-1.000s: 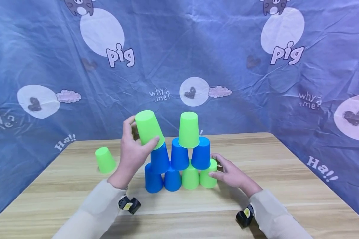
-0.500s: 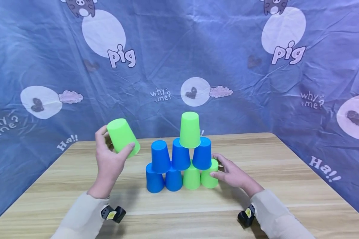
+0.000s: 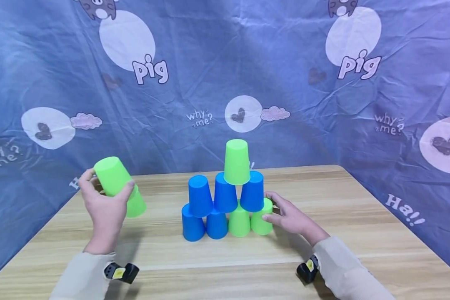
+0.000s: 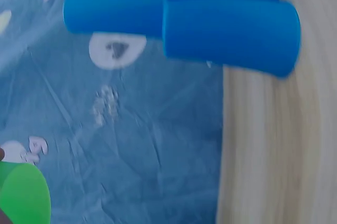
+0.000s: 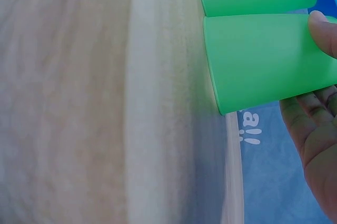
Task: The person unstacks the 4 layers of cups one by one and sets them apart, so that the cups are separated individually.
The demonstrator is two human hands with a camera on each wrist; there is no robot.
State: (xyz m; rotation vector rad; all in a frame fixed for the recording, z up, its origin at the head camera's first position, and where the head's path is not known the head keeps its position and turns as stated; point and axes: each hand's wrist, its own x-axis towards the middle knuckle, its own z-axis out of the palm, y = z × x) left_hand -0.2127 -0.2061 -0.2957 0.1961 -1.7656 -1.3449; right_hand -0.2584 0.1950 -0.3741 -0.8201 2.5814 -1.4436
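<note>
My left hand [image 3: 105, 210] grips a tilted, upside-down green cup [image 3: 111, 175] above the table's left side. Behind it, partly hidden, another green cup [image 3: 136, 204] stands on the table. The held cup [image 4: 27, 195] shows at the lower left corner of the left wrist view. In the middle rises a pyramid of upturned cups: two blue and two green below, three blue ones [image 3: 200, 196] above, and one green cup [image 3: 236, 161] on top. My right hand [image 3: 290, 216] holds the bottom row's rightmost green cup [image 3: 261, 218], thumb in front and fingers behind.
The wooden table [image 3: 217, 275] reaches back to a blue printed cloth [image 3: 195, 50] that hangs behind and at both sides. The top cup bridges the middle and right blue cups; the left blue cup [image 4: 231, 31] has nothing on it.
My left hand has carried its green cup from over the left blue cup, leftward and lower, to in front of the lone green cup. The right hand stays in place.
</note>
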